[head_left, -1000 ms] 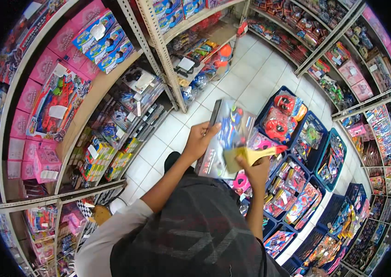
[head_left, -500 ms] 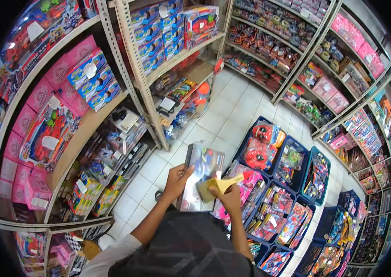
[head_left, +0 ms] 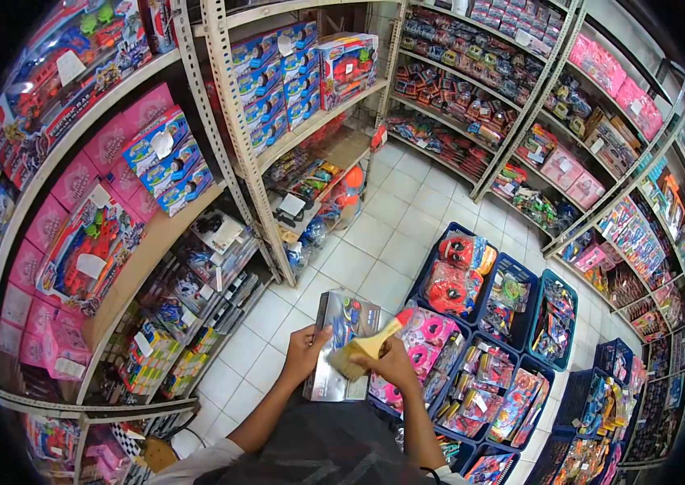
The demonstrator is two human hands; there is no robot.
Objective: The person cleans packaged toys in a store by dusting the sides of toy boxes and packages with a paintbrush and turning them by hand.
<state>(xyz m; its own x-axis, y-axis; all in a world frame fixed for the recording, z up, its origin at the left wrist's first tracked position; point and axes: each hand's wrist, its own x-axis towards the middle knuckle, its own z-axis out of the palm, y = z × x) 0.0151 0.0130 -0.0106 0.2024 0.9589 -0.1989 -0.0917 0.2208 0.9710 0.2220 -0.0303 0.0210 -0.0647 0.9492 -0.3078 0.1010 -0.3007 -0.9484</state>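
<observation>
— What is hard to see in the head view?
— The fingers of the left hand (head_left: pixel 304 353) are mostly hidden by the box (head_left: pixel 341 347). Part of the box front is covered by the brush (head_left: pixel 369 347) and the right hand (head_left: pixel 395 364). The small print on the shiny box cannot be read. The low blue bins (head_left: pixel 489 469) are cut off by the bottom of the view.
— Which way is the brush pointed?
— Its hairs are pointed down and left, and its red handle end is pointed up and right. Its long side is slanted across the box.
— And the box?
— Its long side is set nearly up and down in the view, with the top leaned a bit right.
— Where are they?
— The box is held over the tiled floor (head_left: pixel 395 234), near the dark clothes (head_left: pixel 322 440). The hairs are seen over the middle of the box, and the handle is seen past its right edge. If the hairs are touching it cannot be told.
— How are they held?
— The box is pinched at its left edge by the left hand. The brush is gripped tight near its hairs by the right hand.
</observation>
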